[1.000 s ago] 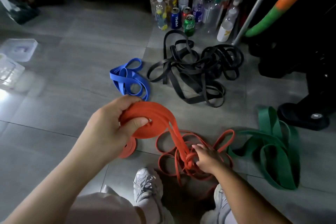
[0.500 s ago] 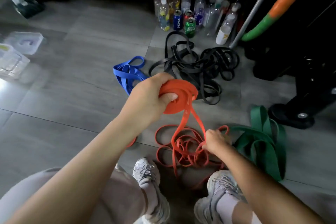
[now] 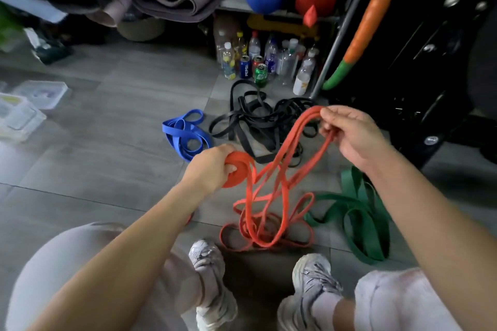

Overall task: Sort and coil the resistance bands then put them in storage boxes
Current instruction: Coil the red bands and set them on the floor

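Your left hand (image 3: 212, 166) grips the coiled end of the orange resistance band (image 3: 286, 144), centre. Your right hand (image 3: 352, 137) pinches its loose strands, higher and to the right. The slack lies tangled on the floor (image 3: 107, 142), near you.

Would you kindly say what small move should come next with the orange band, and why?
Probably the right hand should drop all but the strand leading to the coil in the left hand: it holds several crossed orange strands trailing into a tangle on the floor, so winding now would likely snag.
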Motion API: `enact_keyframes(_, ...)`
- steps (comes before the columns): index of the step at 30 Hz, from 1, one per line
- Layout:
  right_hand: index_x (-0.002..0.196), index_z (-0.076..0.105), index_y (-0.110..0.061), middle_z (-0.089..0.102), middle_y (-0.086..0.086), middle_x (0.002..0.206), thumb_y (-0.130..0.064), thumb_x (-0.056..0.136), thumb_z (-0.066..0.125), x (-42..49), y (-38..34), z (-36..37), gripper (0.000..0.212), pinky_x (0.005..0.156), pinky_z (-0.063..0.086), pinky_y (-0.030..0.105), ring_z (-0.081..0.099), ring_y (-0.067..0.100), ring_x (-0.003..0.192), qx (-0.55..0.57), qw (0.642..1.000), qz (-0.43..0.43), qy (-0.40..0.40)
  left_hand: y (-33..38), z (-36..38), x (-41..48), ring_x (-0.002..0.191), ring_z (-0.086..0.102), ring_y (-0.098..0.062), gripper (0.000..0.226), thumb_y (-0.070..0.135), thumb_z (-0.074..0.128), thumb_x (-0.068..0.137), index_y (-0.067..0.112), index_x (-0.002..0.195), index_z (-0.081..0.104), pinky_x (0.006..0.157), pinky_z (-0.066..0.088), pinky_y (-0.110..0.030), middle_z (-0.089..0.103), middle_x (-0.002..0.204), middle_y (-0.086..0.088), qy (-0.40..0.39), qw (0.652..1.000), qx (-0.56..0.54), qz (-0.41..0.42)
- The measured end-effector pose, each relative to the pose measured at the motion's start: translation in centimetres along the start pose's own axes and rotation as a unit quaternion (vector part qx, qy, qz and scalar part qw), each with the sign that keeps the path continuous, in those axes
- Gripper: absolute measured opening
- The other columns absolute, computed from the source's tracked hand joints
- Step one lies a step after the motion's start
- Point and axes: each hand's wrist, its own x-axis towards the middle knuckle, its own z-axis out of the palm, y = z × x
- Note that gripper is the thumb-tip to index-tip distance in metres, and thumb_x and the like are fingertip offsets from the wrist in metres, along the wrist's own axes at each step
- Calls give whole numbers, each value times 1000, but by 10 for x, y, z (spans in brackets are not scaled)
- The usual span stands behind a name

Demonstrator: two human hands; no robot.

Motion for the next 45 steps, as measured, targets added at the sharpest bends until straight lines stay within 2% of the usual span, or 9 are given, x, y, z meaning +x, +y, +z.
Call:
enact_keyframes(9,71,73,-23,60,-7,62,-19,87,60,2,-89,32,22,60,45,20,53,5,57,48,989,-99,-100,-19,-2,-11,91,58,-26,23,16,58,88,18,111,56,76,48,-36,65,98,-3,-2,998,19,-56)
enact_keyframes(14,70,68,-22,54,-7,57,-17,89,62,6,-107,44,21,55,40,17,46,5,52,-97,983,-154,19,-27,3,-13,89,59,-26,23,15,57,87,17,110,56,74,48,-36,64,97,-3,-17,997,14,-75)
enact_keyframes(19,68,58,-23,51,-19,44,-21,92,59,5,-129,41,24,57,39,13,46,-7,46,-78,964,-196,160,-42,6,-17,85,56,-23,32,16,54,86,21,117,55,67,45,-31,62,98,-1,-21,993,28,-110)
enact_keyframes(25,74,55,-23,52,-8,67,-23,93,55,16,-118,30,20,61,42,16,48,1,59,-29,951,-211,225,-57,4,-25,96,60,-28,33,19,56,84,21,117,54,77,50,-36,65,106,-5,-22,990,38,-135)
enact_keyframes(28,68,56,-23,51,-7,64,-25,91,58,26,-75,33,23,54,40,10,47,4,58,-147,960,-140,192,-61,-1,-27,97,60,-30,33,19,58,84,20,117,55,78,49,-36,65,104,-6,-2,991,24,-133)
enact_keyframes(32,72,63,-5,59,14,75,-26,92,56,29,13,28,29,68,43,33,54,25,74,-355,925,32,131,-52,-20,-31,92,59,-29,24,19,65,81,15,104,59,74,44,-33,65,92,-3,43,994,-12,-101)
enact_keyframes(35,71,63,1,58,16,79,-24,92,56,11,57,36,33,62,38,25,55,24,72,-400,901,158,50,-41,-40,-39,84,57,-27,21,21,69,78,18,97,61,68,40,-31,62,83,1,80,994,-43,-65)
enact_keyframes(41,123,59,-11,63,3,120,-25,78,75,-29,53,82,49,98,45,28,59,12,108,-287,945,4,-157,-11,-56,-59,81,55,-17,24,22,68,81,25,104,62,69,38,-27,60,83,10,67,997,-43,-5)
enact_keyframes(45,123,61,-22,67,-7,113,-27,70,82,-50,32,98,57,95,45,24,61,5,107,-315,915,-94,-233,13,-60,-69,75,54,-11,18,21,66,82,28,98,62,61,36,-20,57,75,17,64,997,-45,27)
